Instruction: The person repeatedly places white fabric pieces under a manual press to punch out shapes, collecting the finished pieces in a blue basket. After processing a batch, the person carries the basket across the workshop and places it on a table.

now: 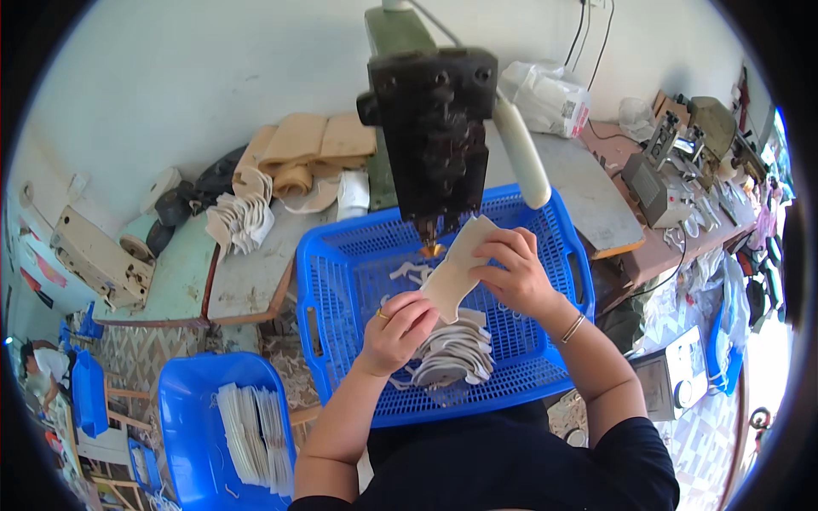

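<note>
Both hands held one pale leather piece [456,268] over the blue basket [341,264], its upper end right under the brass tip of the dark machine head [434,128]. The left hand [396,328] pinched the lower end, fingers curled shut on it; the right hand [511,272] gripped the upper edge. A stack of cut pieces [456,358] lay in the basket just below the hands. A second blue bin [192,426] with white pieces stood lower left, beside the counter [247,281].

Dark short sleeves, gold ring on left hand [397,328], bangle on right wrist
</note>
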The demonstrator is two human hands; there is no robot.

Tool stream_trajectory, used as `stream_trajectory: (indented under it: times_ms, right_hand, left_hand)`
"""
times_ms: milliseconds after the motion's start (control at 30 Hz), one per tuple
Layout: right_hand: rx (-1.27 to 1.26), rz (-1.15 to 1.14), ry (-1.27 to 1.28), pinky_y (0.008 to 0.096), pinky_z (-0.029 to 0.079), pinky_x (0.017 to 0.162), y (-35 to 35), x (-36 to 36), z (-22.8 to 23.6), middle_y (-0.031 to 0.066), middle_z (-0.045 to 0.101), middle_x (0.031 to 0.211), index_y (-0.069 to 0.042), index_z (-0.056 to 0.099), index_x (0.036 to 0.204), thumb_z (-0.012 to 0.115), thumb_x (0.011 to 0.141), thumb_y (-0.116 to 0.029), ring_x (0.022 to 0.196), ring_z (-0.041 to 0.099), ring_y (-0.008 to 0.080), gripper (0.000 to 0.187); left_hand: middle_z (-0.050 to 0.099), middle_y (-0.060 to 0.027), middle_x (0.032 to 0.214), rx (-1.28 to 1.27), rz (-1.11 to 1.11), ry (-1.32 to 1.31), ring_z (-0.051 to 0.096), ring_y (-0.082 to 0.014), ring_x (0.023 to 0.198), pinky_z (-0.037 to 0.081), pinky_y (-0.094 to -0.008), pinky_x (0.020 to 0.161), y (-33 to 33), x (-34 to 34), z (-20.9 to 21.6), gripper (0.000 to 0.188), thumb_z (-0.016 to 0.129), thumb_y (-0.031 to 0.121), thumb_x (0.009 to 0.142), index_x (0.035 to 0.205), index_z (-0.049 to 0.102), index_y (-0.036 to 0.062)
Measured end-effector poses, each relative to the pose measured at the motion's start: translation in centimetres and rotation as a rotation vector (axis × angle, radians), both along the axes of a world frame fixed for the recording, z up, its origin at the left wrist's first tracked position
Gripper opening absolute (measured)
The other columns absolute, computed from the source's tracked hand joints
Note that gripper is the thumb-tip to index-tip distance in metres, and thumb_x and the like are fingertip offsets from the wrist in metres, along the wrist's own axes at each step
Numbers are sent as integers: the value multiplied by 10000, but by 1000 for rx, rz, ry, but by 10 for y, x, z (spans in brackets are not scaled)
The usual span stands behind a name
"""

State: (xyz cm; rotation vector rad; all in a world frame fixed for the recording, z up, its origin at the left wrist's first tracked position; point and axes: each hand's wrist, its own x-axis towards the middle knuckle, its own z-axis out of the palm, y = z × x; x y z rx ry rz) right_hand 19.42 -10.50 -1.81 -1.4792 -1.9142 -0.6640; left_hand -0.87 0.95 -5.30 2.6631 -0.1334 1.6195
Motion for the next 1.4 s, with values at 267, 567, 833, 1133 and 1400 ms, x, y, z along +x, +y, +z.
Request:
stream_trajectory:
  times_ms: [267,567,833,1133,1400]
  right_hand:
    - [80,-77,-48,386,373,829,-9,-14,-28,2,557,977,-148,616,822,613,578,-123,1003,480,204,245]
    - [-249,63,-48,387,368,879,0,-28,-28,-9,562,872,-129,624,834,626,618,-141,962,506,202,216]
    - [-291,305,1434,246,488,647,6,-28,-25,77,607,946,12,596,1003,700,757,-114,824,557,94,295]
    - [-522,362,1704,204,518,659,20,-56,-16,30,624,823,9,620,941,642,818,-131,712,585,74,188]
    - [-444,565,1969,270,532,747,30,-68,-7,55,605,944,17,600,1009,581,863,-141,864,578,110,216]
  left_hand:
    - [578,-69,915,-49,2,92,579,-235,900,531,-300,711,-6,-12,-19,258,650,-18,599,847,623,48]
    - [594,10,900,-134,375,290,524,-241,1005,163,-542,999,-27,4,-12,299,740,326,613,839,634,161]
    - [628,-11,769,-598,35,510,529,-223,987,269,-511,915,12,-12,11,235,739,286,657,808,661,123]
    - [605,1,818,-440,281,308,493,-257,1064,181,-579,950,13,11,42,192,719,284,696,764,631,127]
    - [563,-5,833,-602,134,395,464,-255,1032,182,-561,961,38,15,70,197,715,276,691,714,628,101]
